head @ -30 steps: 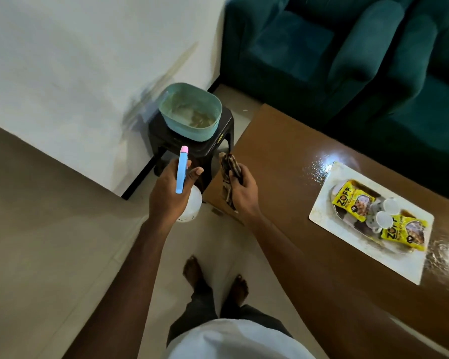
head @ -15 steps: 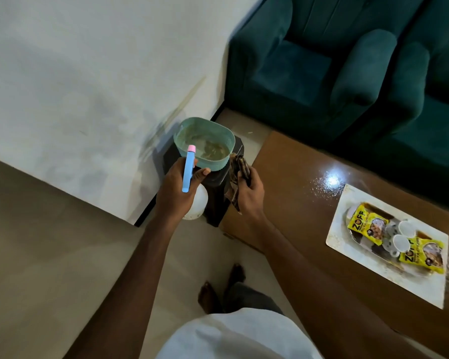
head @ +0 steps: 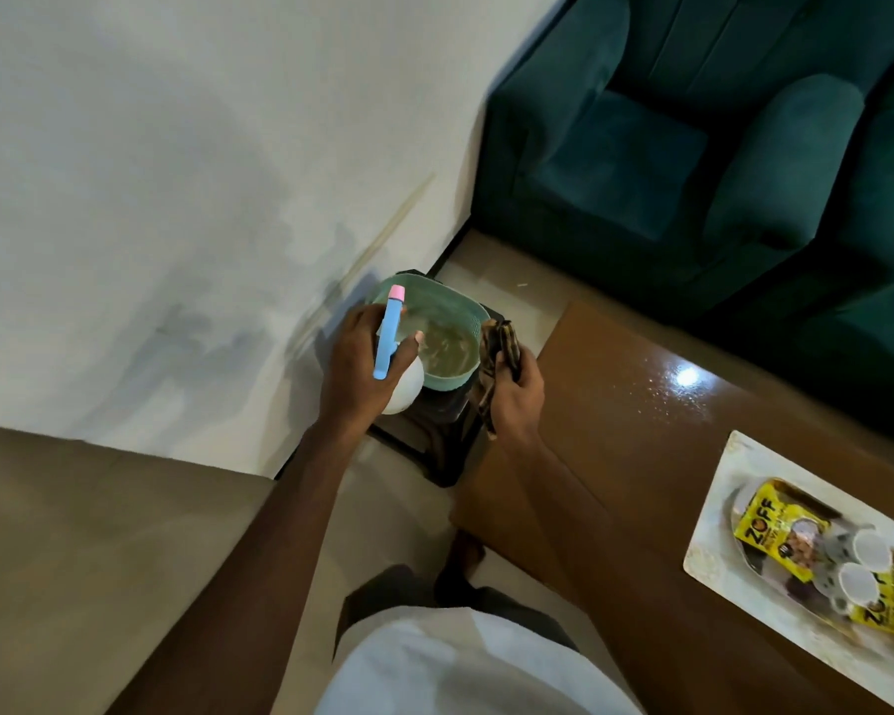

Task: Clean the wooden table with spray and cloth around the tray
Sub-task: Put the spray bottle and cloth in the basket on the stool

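Left hand (head: 354,363): curled round spray bottle (head: 387,343), left of table (head: 620,456).
Right hand (head: 520,399): clutching cloth (head: 495,348) at table's left end.
Tray (head: 718,513): on table, near right; yellow packets (head: 772,528) read "ZOFF".

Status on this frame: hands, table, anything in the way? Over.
Left hand grips spray bottle, right hand grips cloth, both by the basin on the stool. Wooden table not being wiped. Tray with packets and cups sits on it.
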